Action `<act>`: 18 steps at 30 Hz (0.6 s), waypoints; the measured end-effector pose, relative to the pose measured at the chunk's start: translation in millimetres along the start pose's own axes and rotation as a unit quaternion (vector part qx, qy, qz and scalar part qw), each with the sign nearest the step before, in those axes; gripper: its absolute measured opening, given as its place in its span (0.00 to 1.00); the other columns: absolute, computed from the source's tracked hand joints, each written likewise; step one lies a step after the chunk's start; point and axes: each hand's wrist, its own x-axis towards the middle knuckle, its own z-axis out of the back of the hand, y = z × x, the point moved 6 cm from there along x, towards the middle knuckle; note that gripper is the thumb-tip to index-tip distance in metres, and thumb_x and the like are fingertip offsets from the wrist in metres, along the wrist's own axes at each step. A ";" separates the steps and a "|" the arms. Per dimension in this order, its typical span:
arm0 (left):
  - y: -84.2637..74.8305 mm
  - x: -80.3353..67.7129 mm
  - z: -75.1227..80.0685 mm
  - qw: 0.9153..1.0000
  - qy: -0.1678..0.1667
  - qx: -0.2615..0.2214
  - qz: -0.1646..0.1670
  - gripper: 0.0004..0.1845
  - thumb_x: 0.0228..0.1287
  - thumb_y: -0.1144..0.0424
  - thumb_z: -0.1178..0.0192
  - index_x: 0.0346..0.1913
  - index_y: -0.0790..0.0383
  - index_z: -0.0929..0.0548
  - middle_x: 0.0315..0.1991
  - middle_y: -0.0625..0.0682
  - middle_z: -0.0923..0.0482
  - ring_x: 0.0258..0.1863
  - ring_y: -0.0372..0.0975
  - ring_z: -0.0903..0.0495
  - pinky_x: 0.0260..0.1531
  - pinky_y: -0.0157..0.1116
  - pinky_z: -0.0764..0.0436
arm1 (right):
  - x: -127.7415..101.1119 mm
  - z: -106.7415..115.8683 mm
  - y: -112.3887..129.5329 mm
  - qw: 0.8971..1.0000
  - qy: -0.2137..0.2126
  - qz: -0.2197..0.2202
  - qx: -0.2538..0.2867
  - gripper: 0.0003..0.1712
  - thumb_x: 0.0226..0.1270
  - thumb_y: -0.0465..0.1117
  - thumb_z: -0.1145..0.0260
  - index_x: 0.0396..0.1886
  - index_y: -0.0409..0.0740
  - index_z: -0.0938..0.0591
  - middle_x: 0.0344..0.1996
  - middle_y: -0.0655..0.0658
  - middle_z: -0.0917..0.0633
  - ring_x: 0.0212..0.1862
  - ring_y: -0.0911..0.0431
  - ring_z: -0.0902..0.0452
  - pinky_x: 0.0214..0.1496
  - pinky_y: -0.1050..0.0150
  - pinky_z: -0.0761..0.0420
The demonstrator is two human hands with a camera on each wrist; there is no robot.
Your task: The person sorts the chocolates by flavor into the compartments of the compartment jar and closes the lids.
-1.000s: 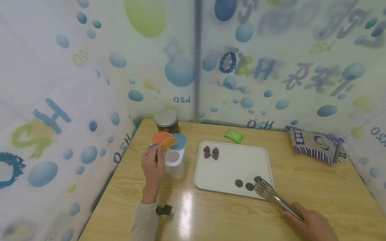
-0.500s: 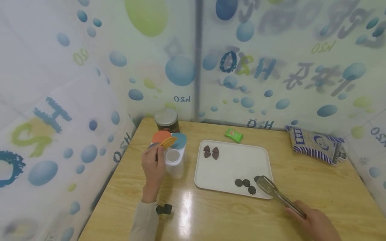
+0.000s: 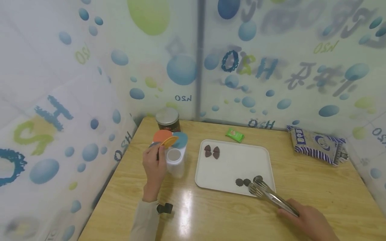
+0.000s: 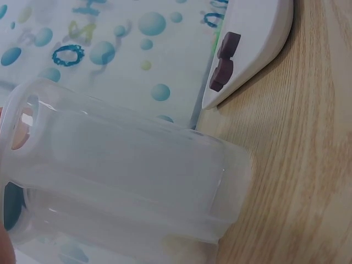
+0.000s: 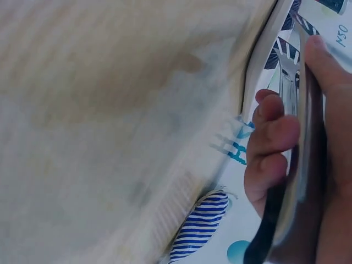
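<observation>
While gripping clear container [image 3: 176, 162] with left hand [image 3: 154, 170], right hand [image 3: 309, 222] clamps tongs [image 3: 271, 195] beside dark cookies [image 3: 243, 182] at tray's [image 3: 232, 167] 5 o'clock.

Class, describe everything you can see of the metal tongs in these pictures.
The tongs are shiny metal with two long arms ending in slotted, spatula-like tips. The right hand grips their handle end, fingers curled round the arms. They lie low and slanted, tips over the near right corner of the white tray, at the dark round biscuits. Whether they pinch one is unclear.
</observation>
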 end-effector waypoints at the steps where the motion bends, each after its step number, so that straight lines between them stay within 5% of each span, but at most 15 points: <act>1: 0.1 0.3 0.1 1.000 0.000 0.000 0.000 0.07 0.66 0.72 0.41 0.38 0.74 0.15 0.35 0.65 0.14 0.38 0.57 0.16 0.46 0.53 0.27 | 1.1 0.8 1.3 1.000 -0.006 0.008 -0.006 0.18 0.65 0.64 0.36 0.37 0.56 0.22 0.17 0.58 0.31 0.20 0.65 0.39 0.25 0.67 0.40; 18: -0.3 0.6 0.0 1.000 0.001 0.001 -0.005 0.08 0.66 0.71 0.41 0.38 0.74 0.15 0.35 0.65 0.14 0.38 0.57 0.16 0.45 0.53 0.27 | 14.4 -7.7 9.6 0.997 -0.072 0.029 -0.012 0.16 0.65 0.59 0.33 0.38 0.54 0.22 0.17 0.55 0.29 0.22 0.58 0.36 0.24 0.60 0.37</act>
